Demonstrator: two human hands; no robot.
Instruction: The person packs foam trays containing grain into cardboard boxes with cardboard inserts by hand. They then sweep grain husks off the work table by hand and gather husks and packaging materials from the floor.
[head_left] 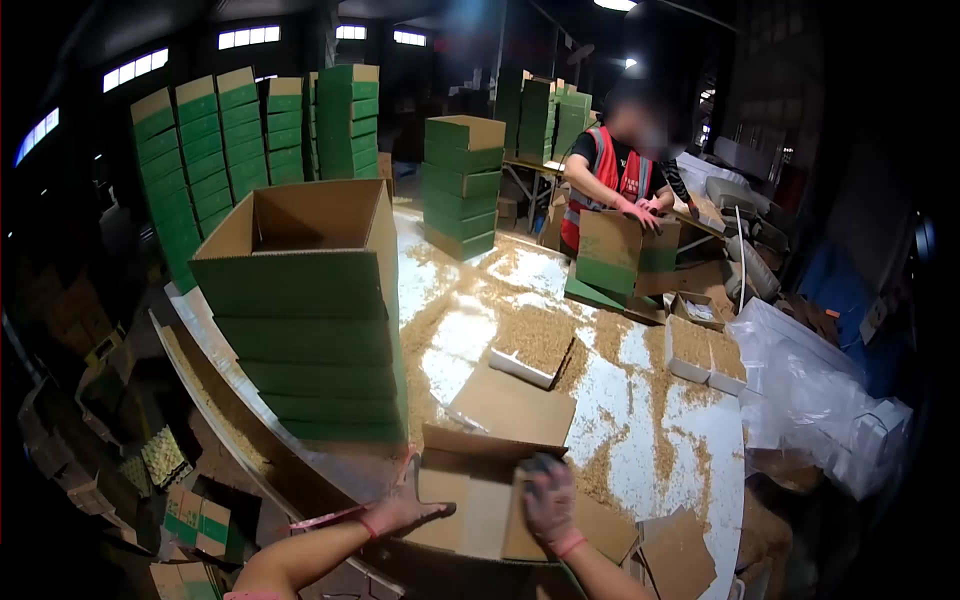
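An open cardboard box (480,500) lies in front of me at the near edge of the table, its flaps spread. My left hand (400,508), in a pink glove with dark fingertips, rests at the box's left side with thumb and fingers apart. My right hand (550,505), gloved the same way, lies over the brown flap on the right, fingers on the cardboard. Beyond the box sit a flat cardboard piece (515,405) and a white tray (535,345) filled with tan, grain-like loose material. At left rises a stack of green boxes (310,320), its top one open.
Tan loose material is scattered over the white table (625,430). White filled trays (705,355) stand at right beside clear plastic sheeting (810,385). Across the table, a co-worker in a red vest (600,180) handles a green-and-brown box (615,255). More box stacks (465,185) stand behind.
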